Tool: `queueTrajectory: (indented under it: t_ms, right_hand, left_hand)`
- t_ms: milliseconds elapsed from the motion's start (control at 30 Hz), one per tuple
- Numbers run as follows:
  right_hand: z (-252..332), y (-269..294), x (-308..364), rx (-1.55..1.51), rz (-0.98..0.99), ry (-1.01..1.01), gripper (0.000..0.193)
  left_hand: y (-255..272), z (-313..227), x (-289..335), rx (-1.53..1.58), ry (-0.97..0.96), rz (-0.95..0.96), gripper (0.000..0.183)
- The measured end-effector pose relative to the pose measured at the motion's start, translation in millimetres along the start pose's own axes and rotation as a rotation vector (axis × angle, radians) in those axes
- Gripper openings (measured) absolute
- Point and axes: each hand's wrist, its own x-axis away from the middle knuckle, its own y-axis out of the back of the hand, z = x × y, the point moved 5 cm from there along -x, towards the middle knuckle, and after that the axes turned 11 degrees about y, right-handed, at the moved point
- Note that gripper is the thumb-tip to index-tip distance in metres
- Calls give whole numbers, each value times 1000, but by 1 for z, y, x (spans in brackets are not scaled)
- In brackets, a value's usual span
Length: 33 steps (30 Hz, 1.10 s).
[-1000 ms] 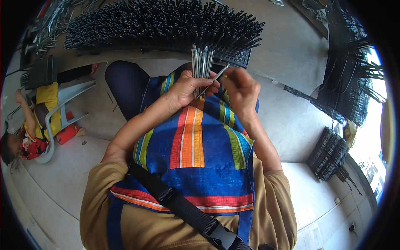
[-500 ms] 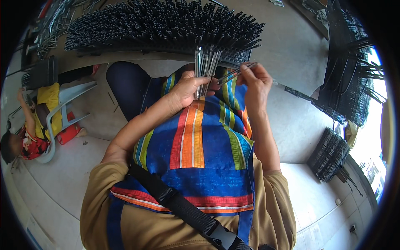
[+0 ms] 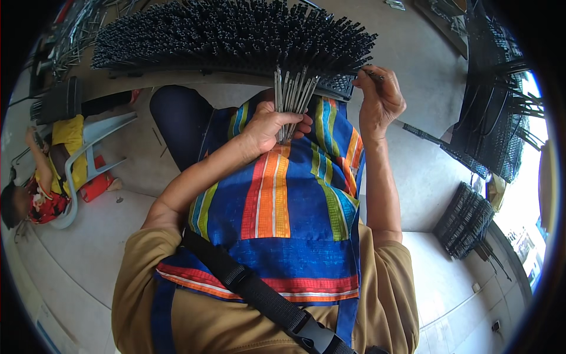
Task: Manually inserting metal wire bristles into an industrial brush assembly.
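My left hand point(image 3: 266, 127) is closed round a bundle of thin, silvery metal rods point(image 3: 290, 91). They fan upward from my fist, above the striped blue apron point(image 3: 265, 200) on my lap. To the right, my raised right hand point(image 3: 383, 103) pinches a few thin rods point(image 3: 374, 75), mostly hidden by my fingers, with their dark ends showing. That hand is beside the right end of a long black rack point(image 3: 336, 87), which is densely filled with upright black-tipped rods point(image 3: 236, 38). I cannot tell whether the rods in my right hand touch the rack.
More loose metal rods point(image 3: 73, 44) lie at the far left. Black perforated racks point(image 3: 483, 100) with rods stand on the right, and a dark stack point(image 3: 464, 219) rests lower on the floor. At left, another person point(image 3: 44, 197) sits on a grey plastic chair point(image 3: 94, 159).
My right hand has moved up and right, away from the bundle, carrying its few rods toward the rack's end. My left hand stays in place, with its rods fanned slightly differently.
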Motion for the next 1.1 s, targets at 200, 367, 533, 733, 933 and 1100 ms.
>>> queueTrajectory:
  t_ms: [200,367,533,733,933,1100]
  right_hand:
    - [7,-9,-3,132,70,73,10]
    - [17,-13,-6,393,140,157,13]
    - [23,-15,-13,448,112,208,13]
    - [30,-22,-12,707,296,372,17]
    - [10,-18,30,395,261,-213,18]
    - [-12,-30,61,-135,263,-733,11]
  left_hand:
    - [3,3,-5,56,59,-28,17]
    - [2,3,-3,52,43,-24,16]
    - [2,2,-4,61,34,-13,16]
    - [4,3,-5,57,41,3,18]
    - [-4,0,-1,69,36,61,17]
    - [-12,1,1,58,73,163,15]
